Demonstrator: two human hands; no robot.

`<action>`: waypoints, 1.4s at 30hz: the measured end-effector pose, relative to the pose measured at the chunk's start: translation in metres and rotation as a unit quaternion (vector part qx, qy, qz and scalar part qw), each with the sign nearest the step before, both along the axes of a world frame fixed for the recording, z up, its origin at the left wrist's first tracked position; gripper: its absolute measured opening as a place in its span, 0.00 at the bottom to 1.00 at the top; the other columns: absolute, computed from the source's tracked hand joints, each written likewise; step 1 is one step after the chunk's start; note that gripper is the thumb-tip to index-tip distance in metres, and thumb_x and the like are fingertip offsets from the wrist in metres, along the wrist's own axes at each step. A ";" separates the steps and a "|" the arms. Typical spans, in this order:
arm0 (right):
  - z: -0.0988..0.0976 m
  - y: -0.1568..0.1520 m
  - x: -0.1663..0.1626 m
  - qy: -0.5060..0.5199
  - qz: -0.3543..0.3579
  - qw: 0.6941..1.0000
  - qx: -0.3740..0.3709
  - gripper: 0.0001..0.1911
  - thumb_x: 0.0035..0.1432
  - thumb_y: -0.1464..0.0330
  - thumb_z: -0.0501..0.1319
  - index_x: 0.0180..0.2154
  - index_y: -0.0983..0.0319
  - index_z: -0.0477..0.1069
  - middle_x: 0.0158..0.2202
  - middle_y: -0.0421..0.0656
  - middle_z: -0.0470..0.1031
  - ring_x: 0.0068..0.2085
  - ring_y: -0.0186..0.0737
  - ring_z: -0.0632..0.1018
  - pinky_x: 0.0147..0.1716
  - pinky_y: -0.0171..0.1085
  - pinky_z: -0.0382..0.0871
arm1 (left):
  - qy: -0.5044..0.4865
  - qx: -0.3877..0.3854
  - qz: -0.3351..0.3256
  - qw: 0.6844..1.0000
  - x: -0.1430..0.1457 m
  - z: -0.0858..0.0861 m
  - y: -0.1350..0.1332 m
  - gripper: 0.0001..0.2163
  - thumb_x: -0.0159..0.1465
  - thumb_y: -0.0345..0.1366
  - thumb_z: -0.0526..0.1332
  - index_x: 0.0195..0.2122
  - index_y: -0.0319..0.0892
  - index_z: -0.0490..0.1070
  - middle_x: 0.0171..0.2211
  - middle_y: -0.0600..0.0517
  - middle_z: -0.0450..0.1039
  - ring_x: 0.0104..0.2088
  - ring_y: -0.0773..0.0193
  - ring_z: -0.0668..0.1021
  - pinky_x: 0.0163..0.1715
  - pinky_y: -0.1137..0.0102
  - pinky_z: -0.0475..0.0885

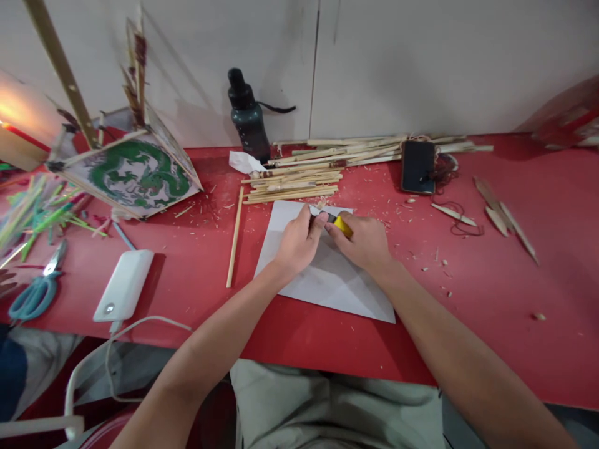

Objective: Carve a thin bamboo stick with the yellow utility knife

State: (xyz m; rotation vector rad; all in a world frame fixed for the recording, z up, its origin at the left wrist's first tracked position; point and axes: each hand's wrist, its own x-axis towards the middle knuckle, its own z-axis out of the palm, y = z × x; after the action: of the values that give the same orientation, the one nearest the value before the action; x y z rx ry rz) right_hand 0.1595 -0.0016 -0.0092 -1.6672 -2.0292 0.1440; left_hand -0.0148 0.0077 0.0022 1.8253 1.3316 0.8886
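My right hand [365, 240] is closed around a yellow and black utility knife [344, 226], its blade end pointing left. My left hand [299, 240] is closed beside it, the thumb lying against the front of the knife. Whatever my left fingers pinch is mostly hidden; a small pale wood bit shows just beyond the fingertips. Both hands are over a sheet of white paper [337, 280] on the red table [327, 340]. Left of the paper lies a single thin bamboo stick [234, 240]. Behind it sits a row of cut bamboo sticks [294, 187].
Along the wall are a dark bottle [250, 125], longer bamboo strips [369, 149] and a phone [418, 166]. At left stand a dragon-painted lantern [140, 171], a white power bank [124, 285] with a cable, and scissors [42, 287]. Carved wood pieces [498, 209] lie right. Another person sits far left.
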 end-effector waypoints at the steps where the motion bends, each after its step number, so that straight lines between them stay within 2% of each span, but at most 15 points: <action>1: 0.000 0.000 0.000 0.001 -0.002 1.000 0.001 0.28 0.66 0.44 0.49 0.29 0.60 0.69 0.23 0.45 0.70 0.25 0.39 0.65 0.27 0.39 0.46 | 0.001 0.003 -0.003 1.000 -0.001 -0.001 0.001 0.19 0.73 0.56 0.48 0.39 0.45 0.63 0.30 0.51 0.71 0.29 0.63 0.72 0.31 0.67 0.62; 8: 0.000 -0.001 -0.001 -0.007 -0.012 1.000 0.004 0.32 0.66 0.42 0.46 0.30 0.60 0.71 0.22 0.45 0.71 0.24 0.39 0.65 0.26 0.39 0.46 | 0.012 0.009 -0.013 1.000 -0.004 -0.001 0.006 0.22 0.72 0.58 0.48 0.36 0.44 0.66 0.29 0.51 0.72 0.29 0.64 0.72 0.30 0.67 0.61; 14: 0.001 -0.004 -0.006 -0.027 -0.055 0.997 0.055 0.35 0.67 0.41 0.45 0.33 0.61 0.75 0.24 0.47 0.74 0.24 0.40 0.68 0.27 0.39 0.48 | -0.013 0.023 0.012 1.000 -0.002 0.000 0.005 0.23 0.70 0.60 0.51 0.33 0.44 0.66 0.24 0.54 0.66 0.24 0.65 0.67 0.27 0.68 0.57; 18: 0.001 -0.007 -0.008 -0.023 -0.066 0.995 0.076 0.35 0.67 0.42 0.46 0.35 0.62 0.76 0.25 0.48 0.76 0.25 0.41 0.69 0.27 0.40 0.49 | -0.042 0.034 0.020 0.998 0.000 0.000 0.003 0.23 0.70 0.60 0.51 0.32 0.44 0.66 0.23 0.54 0.64 0.24 0.66 0.67 0.27 0.67 0.58; 24: -0.003 -0.008 -0.010 -0.001 -0.046 0.997 0.066 0.32 0.67 0.44 0.47 0.36 0.63 0.76 0.25 0.48 0.76 0.25 0.41 0.70 0.28 0.39 0.51 | -0.087 0.027 -0.002 0.996 0.001 -0.001 0.000 0.24 0.69 0.61 0.51 0.32 0.44 0.64 0.25 0.54 0.65 0.26 0.66 0.68 0.29 0.68 0.60; 30: -0.002 -0.007 -0.009 0.006 -0.053 0.997 0.054 0.31 0.67 0.46 0.46 0.35 0.62 0.76 0.23 0.47 0.75 0.24 0.40 0.69 0.27 0.39 0.50 | -0.101 0.026 -0.031 0.994 0.001 -0.005 0.003 0.23 0.65 0.62 0.58 0.32 0.45 0.62 0.23 0.57 0.62 0.25 0.69 0.65 0.27 0.69 0.59; 36: 0.000 -0.007 -0.010 -0.024 -0.091 0.994 0.064 0.33 0.68 0.44 0.47 0.34 0.62 0.77 0.25 0.49 0.78 0.25 0.40 0.71 0.28 0.40 0.48 | -0.156 -0.010 -0.010 0.988 0.006 -0.003 0.004 0.25 0.65 0.61 0.59 0.27 0.44 0.58 0.24 0.57 0.57 0.26 0.69 0.61 0.26 0.69 0.59; 42: -0.005 -0.006 -0.005 -0.076 -0.087 0.989 0.091 0.35 0.69 0.43 0.47 0.37 0.64 0.79 0.25 0.48 0.78 0.25 0.39 0.70 0.27 0.40 0.46 | -0.219 -0.101 0.007 0.970 0.011 0.001 -0.002 0.25 0.63 0.60 0.62 0.27 0.45 0.56 0.21 0.59 0.52 0.23 0.71 0.58 0.23 0.70 0.55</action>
State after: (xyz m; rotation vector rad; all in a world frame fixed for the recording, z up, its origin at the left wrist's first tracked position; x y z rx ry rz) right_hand 0.1548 -0.0078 -0.0141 -1.7735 -1.9268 -0.2300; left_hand -0.0043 0.0059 0.0033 1.3654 1.1069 1.0481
